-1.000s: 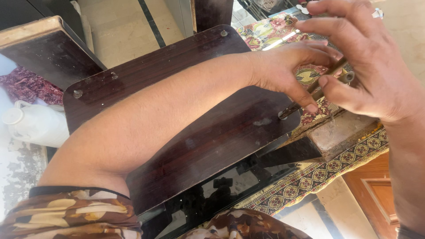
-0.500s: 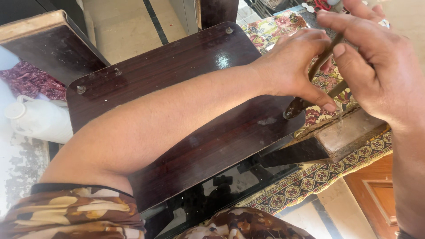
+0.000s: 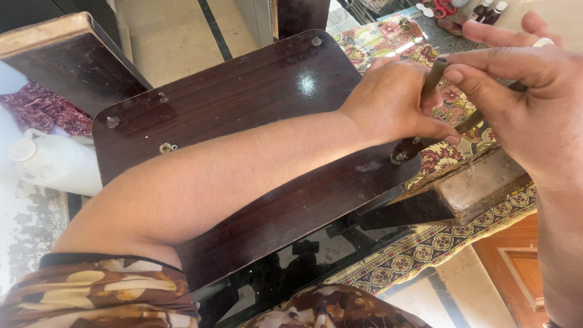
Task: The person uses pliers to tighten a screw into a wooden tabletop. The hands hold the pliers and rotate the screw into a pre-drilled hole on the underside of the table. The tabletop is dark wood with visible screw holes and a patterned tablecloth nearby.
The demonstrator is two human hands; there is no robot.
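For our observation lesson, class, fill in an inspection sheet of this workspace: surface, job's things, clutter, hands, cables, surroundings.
Surface: dark wood board, glossy, metal screws showing.
Job's things: thin brown rod, tilted, over the board's edge.
Clutter: floral cloth; white plastic jug; scissors and small bottles.
Hands: left hand pinches the rod low; right hand grips it at the top.
Cables: nothing seen.
Surroundings: tiled floor; patterned rug.

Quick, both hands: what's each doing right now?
Left hand: closed, fingers pinching by the panel's bolt.
Right hand: closed on a dark tool handle.
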